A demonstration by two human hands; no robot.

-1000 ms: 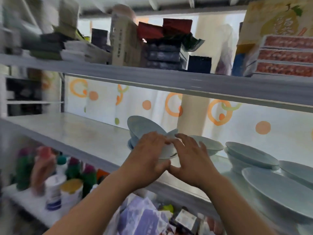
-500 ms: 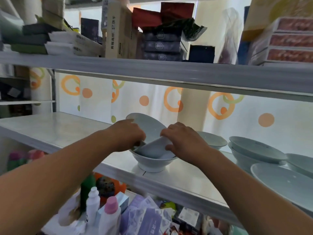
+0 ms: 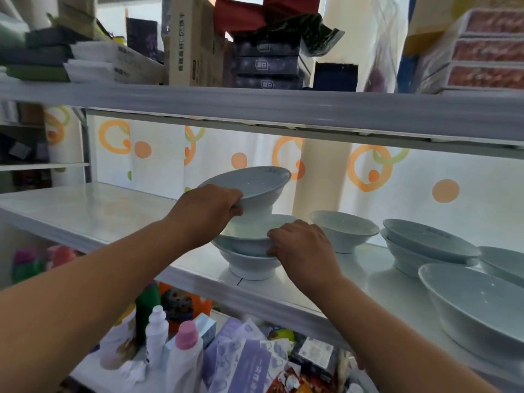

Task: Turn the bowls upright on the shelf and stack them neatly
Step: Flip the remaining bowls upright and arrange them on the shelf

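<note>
My left hand (image 3: 208, 207) grips the near rim of a pale blue bowl (image 3: 255, 184), held upright and slightly tilted just above a stack. That stack (image 3: 249, 259) is two upright bowls nested on the white shelf (image 3: 93, 211). My right hand (image 3: 300, 245) rests on the right rim of the stack's upper bowl. A single upright bowl (image 3: 344, 231) stands just right of the stack. Further right sits a pair of stacked bowls (image 3: 425, 248), and a large bowl (image 3: 476, 304) is near the shelf's front edge.
The upper shelf (image 3: 283, 109) hangs low over the bowls and carries boxes (image 3: 195, 43). Below the bowl shelf stand bottles (image 3: 184, 361) and packets (image 3: 249, 361). The left part of the bowl shelf is bare. A patterned curtain (image 3: 158, 154) closes the back.
My left hand has lifted one bowl up off the stack and turned it upright. My right hand moved from the inner bowl to the stack's rim.
</note>
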